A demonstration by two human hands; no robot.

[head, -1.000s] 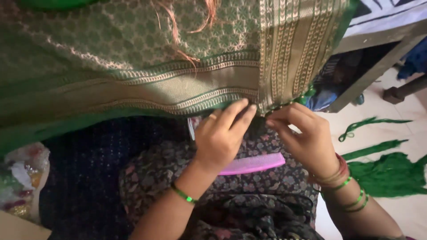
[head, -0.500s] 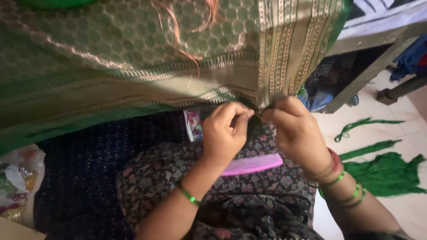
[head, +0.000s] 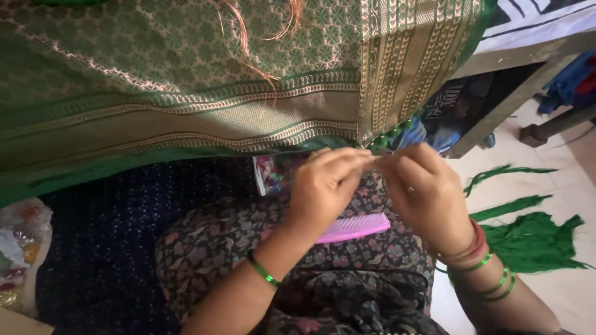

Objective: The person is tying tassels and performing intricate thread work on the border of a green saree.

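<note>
A green and gold woven cloth hangs across the top of the view, with a patterned gold border along its lower edge. My left hand and my right hand meet fingertip to fingertip just under the cloth's bottom corner, pinching something thin between them that is too small to make out. Small green beads hang at that corner. Both wrists wear green bangles. A pink comb lies on my lap beneath the hands.
Bundles of green thread lie on the pale floor at right. A small colourful packet sits on the dark blue mat. A plastic bag is at far left. A wooden table leg slants at upper right.
Both hands have drawn slightly down and away from the cloth's border, with the fingertips now pinched together below the corner instead of on the edge.
</note>
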